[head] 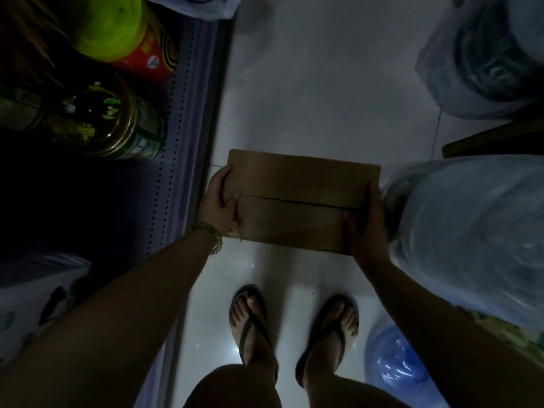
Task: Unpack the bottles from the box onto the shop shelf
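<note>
Two bare forearms are seen closest to the camera, reaching down and forward from the lower corners of the view, with bare knees and two feet in dark flip-flops (pixel 297 328) below them on the pale tiled floor (pixel 323 83). A beaded bracelet (pixel 212 234) is worn on the left wrist. The cardboard box (pixel 297 198) is held between the two hands, over the floor and ahead of the feet, its two top flaps closed and meeting along a dark seam across the middle. The left hand (pixel 219 203) is clamped on the box's left end, with the thumb laid on the top beside the seam and the fingers wrapped round the far left corner. The right hand (pixel 366 222) is clamped on the box's right end, the thumb resting on the top near the seam and the fingers hidden down the side. No bottles can be seen, as the box is shut.

The shop shelf (pixel 188 119) runs along the left side, its perforated grey front edge just beside the box's left end. On the shelf, a red canister with a yellow-green lid (pixel 117 33) is seen toward the far end, and a jar with a gold-rimmed lid (pixel 103 119) stands nearer. Clear plastic-wrapped bundles (pixel 471 231) are piled along the right, touching or almost touching the right hand, and a blue rounded object (pixel 397 363) lies at the lower right.
</note>
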Action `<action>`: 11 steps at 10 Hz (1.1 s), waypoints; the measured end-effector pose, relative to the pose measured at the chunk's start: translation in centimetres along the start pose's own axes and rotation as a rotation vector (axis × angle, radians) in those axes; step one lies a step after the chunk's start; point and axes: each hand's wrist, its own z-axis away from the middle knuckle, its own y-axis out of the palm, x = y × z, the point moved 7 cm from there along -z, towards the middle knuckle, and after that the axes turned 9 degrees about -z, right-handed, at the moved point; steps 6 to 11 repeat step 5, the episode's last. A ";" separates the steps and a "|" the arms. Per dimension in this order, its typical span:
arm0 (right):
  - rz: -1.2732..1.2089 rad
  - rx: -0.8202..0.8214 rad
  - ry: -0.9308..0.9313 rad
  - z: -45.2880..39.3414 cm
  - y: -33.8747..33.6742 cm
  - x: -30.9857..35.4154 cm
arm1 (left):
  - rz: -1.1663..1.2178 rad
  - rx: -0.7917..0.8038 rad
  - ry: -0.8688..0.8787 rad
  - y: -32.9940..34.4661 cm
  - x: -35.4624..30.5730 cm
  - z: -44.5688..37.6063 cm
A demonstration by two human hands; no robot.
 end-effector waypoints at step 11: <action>0.090 -0.029 -0.058 6.5 -6.3 12.3 | -0.338 0.058 0.086 -5.9 -10.6 7.0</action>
